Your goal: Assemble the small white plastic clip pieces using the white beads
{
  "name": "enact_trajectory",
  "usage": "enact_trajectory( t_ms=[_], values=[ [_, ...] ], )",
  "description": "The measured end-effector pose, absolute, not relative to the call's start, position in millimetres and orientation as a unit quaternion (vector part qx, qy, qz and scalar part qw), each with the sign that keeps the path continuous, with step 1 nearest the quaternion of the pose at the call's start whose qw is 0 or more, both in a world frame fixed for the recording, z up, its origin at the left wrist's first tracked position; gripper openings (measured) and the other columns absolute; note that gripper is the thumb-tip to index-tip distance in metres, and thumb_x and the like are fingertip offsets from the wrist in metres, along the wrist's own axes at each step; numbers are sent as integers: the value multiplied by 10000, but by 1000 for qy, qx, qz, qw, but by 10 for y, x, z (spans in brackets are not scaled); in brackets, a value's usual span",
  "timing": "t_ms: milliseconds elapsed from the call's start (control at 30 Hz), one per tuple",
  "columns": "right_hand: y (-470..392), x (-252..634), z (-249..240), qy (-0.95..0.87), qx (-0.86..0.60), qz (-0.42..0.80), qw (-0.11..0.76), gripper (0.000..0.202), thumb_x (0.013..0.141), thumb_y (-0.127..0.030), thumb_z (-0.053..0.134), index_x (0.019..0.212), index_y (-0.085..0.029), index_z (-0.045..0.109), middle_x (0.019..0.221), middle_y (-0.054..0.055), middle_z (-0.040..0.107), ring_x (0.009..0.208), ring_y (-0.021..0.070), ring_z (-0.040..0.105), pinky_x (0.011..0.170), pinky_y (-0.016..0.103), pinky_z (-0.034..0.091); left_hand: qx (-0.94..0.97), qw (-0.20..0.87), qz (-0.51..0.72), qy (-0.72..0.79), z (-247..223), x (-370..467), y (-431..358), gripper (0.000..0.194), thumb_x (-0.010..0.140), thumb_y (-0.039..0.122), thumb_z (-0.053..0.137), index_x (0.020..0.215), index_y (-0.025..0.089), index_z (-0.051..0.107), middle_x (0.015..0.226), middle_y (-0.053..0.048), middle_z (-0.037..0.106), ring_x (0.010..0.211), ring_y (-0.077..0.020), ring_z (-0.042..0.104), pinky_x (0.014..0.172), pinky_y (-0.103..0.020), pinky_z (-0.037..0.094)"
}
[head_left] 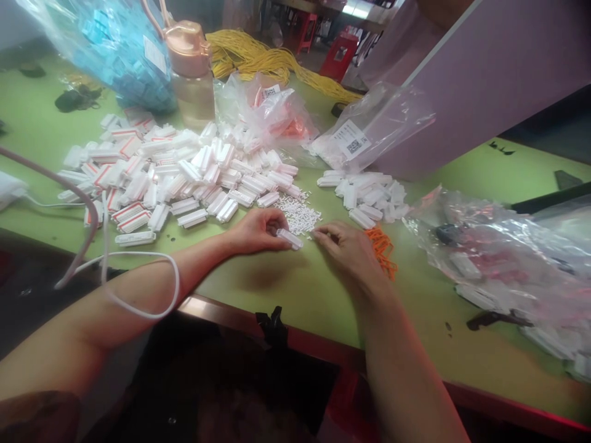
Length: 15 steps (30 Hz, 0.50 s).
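My left hand (pixel 261 232) is closed round a small white, partly clear plastic housing (pixel 290 239), its end sticking out past the fingertips. Just right of it, my right hand (pixel 344 245) has thumb and fingers pinched together, with anything between them too small to make out. Its fingertips are at the edge of a pile of tiny white pegs (pixel 300 212). Beside the right hand's outer edge lie orange rectangular frames (pixel 382 251). Behind my left hand spreads a big heap of white plastic housings (pixel 180 169), some with red-orange strips.
A smaller heap of white pieces (pixel 372 197) lies behind my right hand. Around stand or lie a bottle (pixel 190 80), a bag of blue parts (pixel 133 67), a yellow cable bundle (pixel 258 55) and clear bags (pixel 503 252) at right. A white cable (pixel 173 280) loops over my left forearm.
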State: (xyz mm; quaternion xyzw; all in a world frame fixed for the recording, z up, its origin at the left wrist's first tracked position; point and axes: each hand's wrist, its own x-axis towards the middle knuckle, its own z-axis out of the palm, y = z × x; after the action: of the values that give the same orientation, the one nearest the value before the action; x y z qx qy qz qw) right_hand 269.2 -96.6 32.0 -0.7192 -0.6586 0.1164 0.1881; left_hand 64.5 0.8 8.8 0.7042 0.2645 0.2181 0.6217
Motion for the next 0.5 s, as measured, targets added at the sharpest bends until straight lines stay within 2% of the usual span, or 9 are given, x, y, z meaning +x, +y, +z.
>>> enact_trajectory(
  t_ms=[267, 500],
  values=[
    [-982, 2702, 329, -658, -729, 107, 157, 174, 857, -313, 566, 858, -229, 718, 946, 47, 732, 792, 200, 626, 661, 317, 400, 696, 630, 220, 265, 91, 643, 6, 379, 594, 347, 823, 796, 131, 586, 659, 29, 567, 571, -51, 449, 548, -202, 359],
    [-976, 2705, 292, -675, -710, 116, 164, 129, 838, -294, 590, 847, -229, 702, 927, 43, 725, 752, 186, 622, 660, 312, 404, 700, 625, 221, 264, 99, 643, 4, 342, 599, 310, 813, 789, 132, 590, 656, 29, 562, 583, -58, 465, 548, -201, 353]
  ],
)
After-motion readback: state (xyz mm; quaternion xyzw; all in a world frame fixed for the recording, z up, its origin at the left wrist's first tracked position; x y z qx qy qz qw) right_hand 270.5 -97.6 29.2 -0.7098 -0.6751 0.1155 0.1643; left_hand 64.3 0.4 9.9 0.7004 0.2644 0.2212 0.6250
